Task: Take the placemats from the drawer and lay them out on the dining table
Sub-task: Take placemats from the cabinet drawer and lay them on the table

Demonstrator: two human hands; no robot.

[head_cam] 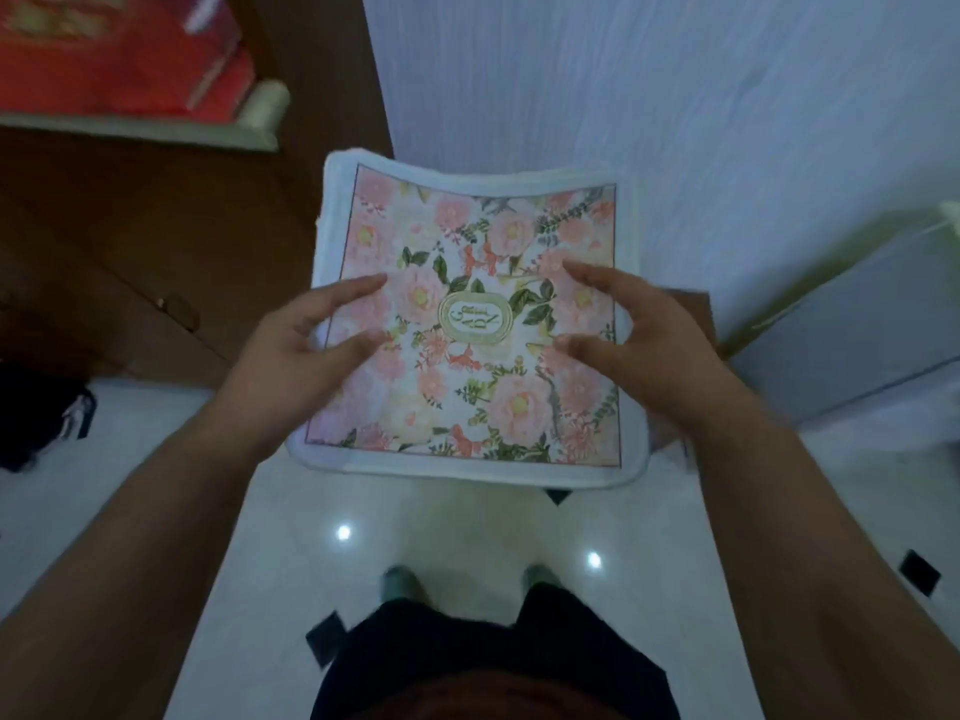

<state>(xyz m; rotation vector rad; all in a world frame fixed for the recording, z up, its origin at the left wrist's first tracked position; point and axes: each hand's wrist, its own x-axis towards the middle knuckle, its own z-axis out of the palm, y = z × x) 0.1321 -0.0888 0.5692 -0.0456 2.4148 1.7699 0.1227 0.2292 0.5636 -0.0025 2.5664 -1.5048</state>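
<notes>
Fingers [363, 288] of both hands gripped the floral placemats [467, 324].
Thumbs lay on top, other fingers hidden beneath; stack held level above floor [467, 532].

Both hands, left hand [306, 335] and right hand [639, 330], grip floral placemats [478, 324].

Glossy white tiled floor [457, 537] with two light reflections, brown wooden cabinet [156, 262] left, white panel [675, 96] ahead.
</notes>
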